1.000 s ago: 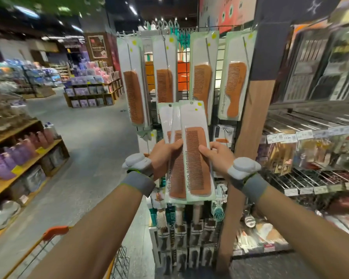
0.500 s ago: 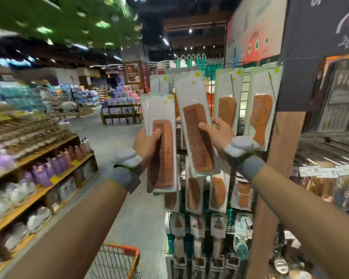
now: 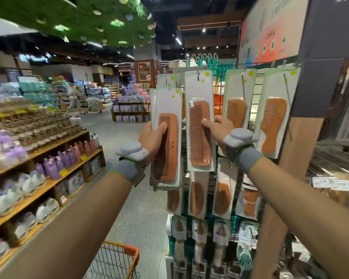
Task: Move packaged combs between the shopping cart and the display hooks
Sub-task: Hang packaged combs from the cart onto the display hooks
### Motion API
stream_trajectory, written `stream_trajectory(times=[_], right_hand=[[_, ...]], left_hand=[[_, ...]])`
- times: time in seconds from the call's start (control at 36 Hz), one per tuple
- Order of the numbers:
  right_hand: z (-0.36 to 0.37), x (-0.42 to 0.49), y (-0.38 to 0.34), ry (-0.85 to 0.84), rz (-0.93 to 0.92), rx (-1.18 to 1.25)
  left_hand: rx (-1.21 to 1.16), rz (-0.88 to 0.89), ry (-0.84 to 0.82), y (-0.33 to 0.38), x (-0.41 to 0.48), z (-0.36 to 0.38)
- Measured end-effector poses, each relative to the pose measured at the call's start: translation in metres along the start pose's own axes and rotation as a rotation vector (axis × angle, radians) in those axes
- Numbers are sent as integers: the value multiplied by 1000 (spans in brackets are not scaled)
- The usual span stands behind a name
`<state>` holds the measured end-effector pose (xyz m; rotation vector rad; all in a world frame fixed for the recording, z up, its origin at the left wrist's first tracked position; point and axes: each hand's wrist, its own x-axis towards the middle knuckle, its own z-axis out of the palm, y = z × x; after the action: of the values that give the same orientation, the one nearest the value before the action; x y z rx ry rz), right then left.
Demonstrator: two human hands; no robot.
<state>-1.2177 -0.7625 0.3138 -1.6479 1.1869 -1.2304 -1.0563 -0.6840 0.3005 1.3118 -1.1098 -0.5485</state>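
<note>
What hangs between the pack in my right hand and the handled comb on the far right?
One hanging comb pack, its lower part behind your right hand, between the held pack and the handled comb. Head view.

Your left hand (image 3: 152, 138) grips a stack (image 3: 166, 146) of at least two comb packs, your right hand (image 3: 220, 127) a single pack (image 3: 199, 87). Two hanging packs (image 3: 274, 125) sit to its right, four lower packs (image 3: 222, 194) beneath; one shopping cart (image 3: 117, 258).
</note>
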Motion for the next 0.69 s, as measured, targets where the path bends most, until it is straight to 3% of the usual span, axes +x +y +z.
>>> stream_trajectory(times=[0.31,0.69], right_hand=[[-4,41,8,17,91,-197],[12,68,17,-50,130,-127]], left_hand=[[30,-14,13,-12,6,9],[31,25,-5,-26,14,-10]])
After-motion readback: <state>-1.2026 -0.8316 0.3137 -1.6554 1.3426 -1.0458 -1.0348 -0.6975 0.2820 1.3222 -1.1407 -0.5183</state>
